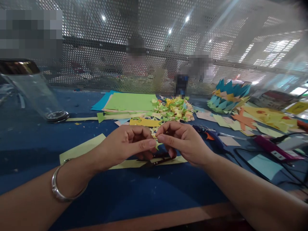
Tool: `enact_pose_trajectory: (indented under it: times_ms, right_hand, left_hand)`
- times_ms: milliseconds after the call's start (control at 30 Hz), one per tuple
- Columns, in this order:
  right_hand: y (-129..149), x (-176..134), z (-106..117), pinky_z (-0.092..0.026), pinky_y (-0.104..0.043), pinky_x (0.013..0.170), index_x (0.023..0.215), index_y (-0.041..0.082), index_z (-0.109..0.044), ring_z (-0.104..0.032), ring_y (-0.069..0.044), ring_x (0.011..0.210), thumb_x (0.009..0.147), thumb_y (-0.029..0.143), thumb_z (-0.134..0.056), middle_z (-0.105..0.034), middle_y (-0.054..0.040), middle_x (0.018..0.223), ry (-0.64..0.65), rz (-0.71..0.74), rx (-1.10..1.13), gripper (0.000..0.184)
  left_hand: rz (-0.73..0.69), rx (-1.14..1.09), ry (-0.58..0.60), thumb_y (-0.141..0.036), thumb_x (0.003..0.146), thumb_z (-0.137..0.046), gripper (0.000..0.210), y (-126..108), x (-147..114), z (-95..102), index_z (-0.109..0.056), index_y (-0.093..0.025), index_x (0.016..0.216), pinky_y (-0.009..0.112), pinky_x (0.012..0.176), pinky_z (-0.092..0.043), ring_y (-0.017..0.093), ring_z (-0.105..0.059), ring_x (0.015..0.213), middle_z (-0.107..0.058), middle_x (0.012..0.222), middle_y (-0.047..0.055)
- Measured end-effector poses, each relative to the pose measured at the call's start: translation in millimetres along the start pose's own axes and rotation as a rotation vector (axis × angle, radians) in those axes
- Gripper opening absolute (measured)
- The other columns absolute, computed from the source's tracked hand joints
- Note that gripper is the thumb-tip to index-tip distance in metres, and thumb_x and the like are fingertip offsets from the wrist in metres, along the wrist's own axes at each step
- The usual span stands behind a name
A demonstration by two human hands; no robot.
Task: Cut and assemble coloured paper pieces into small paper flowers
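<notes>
My left hand [134, 141] and my right hand [181, 139] meet over the middle of the blue table. Both have thumb and fingers drawn together, fingertips almost touching. A scrap of light green paper [157, 146] shows just under the fingertips; whether it is held or lies behind them I cannot tell. Below the hands, a dark object with small white marks [155, 162] lies across a pale yellow paper strip [130, 164], partly hidden by fingers. A blue glue gun [215, 139] with an orange trigger lies beyond my right hand. Another pale yellow paper piece [81, 147] is beside my left wrist.
Green and blue sheets [132, 102] are stacked at the back beside a heap of curled paper scraps [176, 109]. A glass jar [33, 91] stands left. On the right are a layered paper crown-like piece [228, 96], a purple power strip [274, 149] and cables.
</notes>
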State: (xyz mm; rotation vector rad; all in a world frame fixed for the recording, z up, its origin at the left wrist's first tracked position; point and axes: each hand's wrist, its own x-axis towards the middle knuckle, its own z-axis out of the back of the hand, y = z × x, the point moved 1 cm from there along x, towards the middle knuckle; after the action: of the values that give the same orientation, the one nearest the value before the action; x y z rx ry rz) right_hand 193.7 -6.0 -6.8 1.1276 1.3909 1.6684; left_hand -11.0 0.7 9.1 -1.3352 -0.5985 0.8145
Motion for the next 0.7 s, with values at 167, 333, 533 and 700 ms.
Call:
enact_pose_trajectory:
  times_ms: [167,333,533,700]
  right_hand:
    - [-0.2,0.9,0.1,-0.038,-0.017,0.041,0.09,0.017,-0.065,-0.051,-0.003,0.043,0.086,0.036,-0.075,-0.058,0.0059,0.066,0.012,0.019,-0.075,0.021]
    - [1.8,0.7,0.4,-0.036,-0.018,0.042,0.095,0.017,-0.065,-0.051,-0.002,0.043,0.087,0.034,-0.072,-0.062,0.0031,0.078,-0.07,0.025,-0.103,0.021]
    - [-0.7,1.2,-0.9,-0.035,-0.018,0.041,0.094,0.018,-0.064,-0.052,-0.002,0.043,0.082,0.031,-0.078,-0.059,0.0054,0.074,-0.077,0.013,-0.077,0.023]
    - [-1.4,0.2,-0.6,-0.036,-0.018,0.041,0.087,0.016,-0.065,-0.05,-0.002,0.042,0.086,0.033,-0.073,-0.059,0.0053,0.068,-0.111,0.057,-0.088,0.018]
  left_hand:
    - [-0.075,0.142,-0.066,-0.04,0.086,-0.071,0.018,5.8,-1.0,-1.7,-0.073,-0.022,0.084,0.023,0.069,-0.054,0.014,-0.067,0.071,-0.07,0.077,0.0]
    - [-0.069,0.116,-0.14,-0.04,0.085,-0.072,0.019,5.4,1.5,-3.4,-0.076,-0.022,0.082,0.023,0.067,-0.054,0.015,-0.068,0.07,-0.072,0.074,0.001]
    - [-0.059,0.077,-0.215,-0.034,0.083,-0.073,0.014,3.3,2.0,-6.8,-0.077,-0.022,0.076,0.022,0.064,-0.054,0.014,-0.067,0.069,-0.072,0.072,0.0]
    - [-0.054,0.081,-0.191,-0.037,0.084,-0.072,0.016,8.5,2.5,-7.4,-0.076,-0.023,0.076,0.024,0.067,-0.055,0.015,-0.068,0.069,-0.07,0.072,0.0]
